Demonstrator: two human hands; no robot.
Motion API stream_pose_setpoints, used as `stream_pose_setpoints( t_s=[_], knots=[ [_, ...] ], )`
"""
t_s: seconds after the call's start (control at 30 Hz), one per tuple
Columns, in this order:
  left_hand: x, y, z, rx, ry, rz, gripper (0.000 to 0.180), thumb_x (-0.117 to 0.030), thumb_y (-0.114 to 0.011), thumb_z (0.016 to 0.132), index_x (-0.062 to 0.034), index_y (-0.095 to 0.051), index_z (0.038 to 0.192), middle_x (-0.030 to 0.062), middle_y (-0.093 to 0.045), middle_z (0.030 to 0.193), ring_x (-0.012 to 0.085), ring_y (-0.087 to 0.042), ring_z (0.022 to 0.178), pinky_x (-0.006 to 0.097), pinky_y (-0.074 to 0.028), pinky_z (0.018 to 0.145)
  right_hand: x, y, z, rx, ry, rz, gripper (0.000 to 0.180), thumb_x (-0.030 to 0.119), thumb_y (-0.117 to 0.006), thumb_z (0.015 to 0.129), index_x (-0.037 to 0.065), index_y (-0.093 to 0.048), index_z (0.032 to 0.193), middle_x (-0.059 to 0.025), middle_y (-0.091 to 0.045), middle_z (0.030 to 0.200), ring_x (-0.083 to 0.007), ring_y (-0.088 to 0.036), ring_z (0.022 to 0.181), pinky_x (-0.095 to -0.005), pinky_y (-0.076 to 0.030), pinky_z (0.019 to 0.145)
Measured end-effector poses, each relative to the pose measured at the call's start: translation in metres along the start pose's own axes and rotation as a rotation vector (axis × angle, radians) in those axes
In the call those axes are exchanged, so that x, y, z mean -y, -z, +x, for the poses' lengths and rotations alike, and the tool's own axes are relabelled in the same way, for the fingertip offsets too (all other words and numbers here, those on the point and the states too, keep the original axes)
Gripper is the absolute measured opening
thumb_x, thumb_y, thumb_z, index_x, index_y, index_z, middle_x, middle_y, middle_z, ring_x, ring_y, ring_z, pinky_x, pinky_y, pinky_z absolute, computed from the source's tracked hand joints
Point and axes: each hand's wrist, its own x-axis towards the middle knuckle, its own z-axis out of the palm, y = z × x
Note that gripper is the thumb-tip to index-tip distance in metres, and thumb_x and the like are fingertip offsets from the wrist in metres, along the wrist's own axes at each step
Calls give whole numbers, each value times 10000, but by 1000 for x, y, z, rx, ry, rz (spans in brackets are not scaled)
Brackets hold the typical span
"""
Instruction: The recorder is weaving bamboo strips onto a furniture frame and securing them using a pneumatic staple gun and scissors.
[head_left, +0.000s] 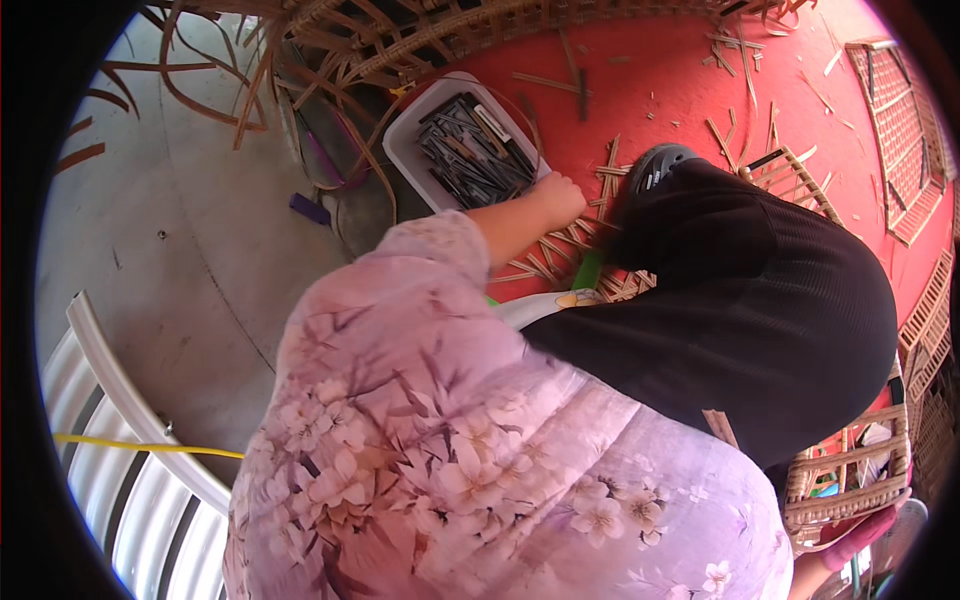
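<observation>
My left hand (560, 201), bare, is closed beside the near right corner of a white plastic tub (398, 160). Whatever its fingers hold, if anything, is hidden. Inside the tub lie many dark, narrow pieces (470, 150), too jumbled to tell their kind. At the lower right my right hand (862, 540) wears a pink glove and is close under the edge of a woven wicker piece (845, 512). Its fingers are mostly out of sight, and I cannot tell whether it grips the rim.
Cut strips (560, 250) litter the red floor covering (680, 90). A large wicker piece (430, 40) with loose strands stands at the far side. Woven panels (900, 130) lie at right. A white slatted seat (150, 430) and yellow cord (150, 446) are at left, on grey floor.
</observation>
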Motion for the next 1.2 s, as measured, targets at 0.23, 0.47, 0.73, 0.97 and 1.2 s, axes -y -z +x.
stream_pose_setpoints(
  t_s=[0.23,0.47,0.73,0.97,1.2],
  knots=[
    [14,161,-55,-503,429,-1568,401,-389,-605,992,-37,-755,871,42,-715,768,157,-688,716,298,-512,623,-6,-5,11,124,67,-94,729,553,-373,1002,-27,-474,1432,-184,-533,1412,-295,-500,1322,-436,-355,1139],
    [-62,300,-88,-913,144,-1585,389,-395,-587,1015,-28,-705,960,21,-622,688,101,-588,609,255,-466,560,19,-47,-9,161,188,-145,448,291,-405,1052,-24,-601,1302,-149,-630,1292,-265,-577,1215,-400,-412,1068],
    [-203,397,-111,-905,-242,-1603,267,-250,-610,1021,-5,-708,1061,-3,-650,766,73,-615,629,215,-494,566,44,-29,-87,301,864,-626,535,387,-670,878,94,-615,1321,-158,-525,1449,-371,-450,1383,-490,-230,1195],
    [-316,407,-140,-917,-629,-1024,249,-146,-510,1058,48,-653,1120,25,-635,742,50,-549,539,195,-413,478,-11,20,-116,485,798,-35,406,295,-738,809,77,-680,1147,-130,-647,1236,-336,-616,1147,-458,-483,950],
    [-423,377,-116,-595,-866,-781,265,-138,-478,1065,69,-623,1143,38,-620,776,51,-535,560,179,-383,509,-17,20,-140,435,601,361,247,264,-670,874,26,-713,921,-149,-692,792,-342,-702,822,-434,-528,732]
  ],
)
